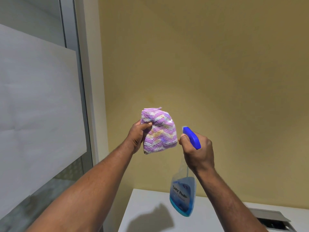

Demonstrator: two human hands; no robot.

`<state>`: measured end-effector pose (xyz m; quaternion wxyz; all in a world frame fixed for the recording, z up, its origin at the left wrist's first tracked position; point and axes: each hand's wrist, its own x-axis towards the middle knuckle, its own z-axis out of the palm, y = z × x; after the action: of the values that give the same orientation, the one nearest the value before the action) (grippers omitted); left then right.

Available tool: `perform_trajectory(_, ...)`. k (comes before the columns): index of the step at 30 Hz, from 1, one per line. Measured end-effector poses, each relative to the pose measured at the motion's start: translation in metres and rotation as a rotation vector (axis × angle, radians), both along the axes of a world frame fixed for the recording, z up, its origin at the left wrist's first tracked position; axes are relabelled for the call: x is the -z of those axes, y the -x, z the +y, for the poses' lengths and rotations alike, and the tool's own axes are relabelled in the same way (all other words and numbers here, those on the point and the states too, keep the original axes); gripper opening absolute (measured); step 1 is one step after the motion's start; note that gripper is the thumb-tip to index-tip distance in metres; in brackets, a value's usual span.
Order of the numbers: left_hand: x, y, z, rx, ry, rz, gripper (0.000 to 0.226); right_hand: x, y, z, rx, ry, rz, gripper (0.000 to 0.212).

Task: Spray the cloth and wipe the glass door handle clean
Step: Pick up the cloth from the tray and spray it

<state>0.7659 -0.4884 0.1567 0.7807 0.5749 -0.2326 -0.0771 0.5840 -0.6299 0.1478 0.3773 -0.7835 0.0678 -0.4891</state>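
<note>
From the head camera, both bare forearms reach up and forward against a yellow wall (209, 64). The left hand (138, 137) is closed around a folded cloth (159, 131), thumb pressed across its front near the upper left corner, the other fingers hidden behind the fabric. The cloth is purple with white and pale yellow zigzag stripes, held upright, its face turned toward the camera and toward the other hand.

Just to the right of that cloth, the right hand (198, 154) is wrapped tight round the neck of a spray bottle (183, 196). Its blue trigger head (191, 137) pokes up above the knuckles, nozzle aimed left at the cloth, close to the fabric but not touching. A fingertip sits at the front of the head under the nozzle; whether the trigger is squeezed, you cannot tell. The clear bottle body hangs below the hand, blue liquid pooled in its lower part, a label on the front too blurred to read.

Beneath the right hand and the bottle lies a white countertop (147, 213), with the shadow of the hands cast on it. At its far right edge there is a grey metal fitting (274, 220).

Out beyond the left arm stands the glass door (38, 104), frosted across most of its pane, in a grey metal frame (78, 81). The door handle itself is not in view.
</note>
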Motion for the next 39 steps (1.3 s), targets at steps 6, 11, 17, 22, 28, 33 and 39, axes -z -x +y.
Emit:
perform_trajectory(6, -0.005, -0.002, -0.007, -0.016, 0.042, 0.003, 0.02, 0.018, 0.009, 0.021, -0.114, 0.206, 0.119, 0.041)
perform_trajectory(11, -0.012, -0.004, -0.008, -0.045, 0.078, 0.013, 0.018, 0.033, 0.009, 0.026, -0.128, 0.169, 0.199, 0.034)
perform_trajectory(17, -0.017, -0.007, -0.005, -0.058, 0.115, 0.02, 0.019, 0.037, 0.007, 0.002, -0.034, 0.096, 0.229, 0.037)
perform_trajectory(22, -0.016, -0.008, -0.01, -0.052, 0.114, 0.037, 0.018, 0.028, 0.01, -0.02, 0.087, 0.046, 0.194, 0.04)
perform_trajectory(28, -0.012, -0.005, -0.022, -0.042, 0.088, 0.04, 0.018, 0.016, 0.01, -0.024, -0.046, 0.043, 0.031, 0.041)
perform_trajectory(33, -0.01, -0.003, -0.032, -0.032, 0.063, 0.03, 0.017, 0.017, 0.012, -0.017, -0.074, 0.138, 0.06, 0.04)
perform_trajectory(39, -0.008, -0.01, -0.032, -0.06, 0.068, 0.05, 0.017, 0.045, 0.004, -0.018, -0.046, 0.069, 0.209, 0.043)
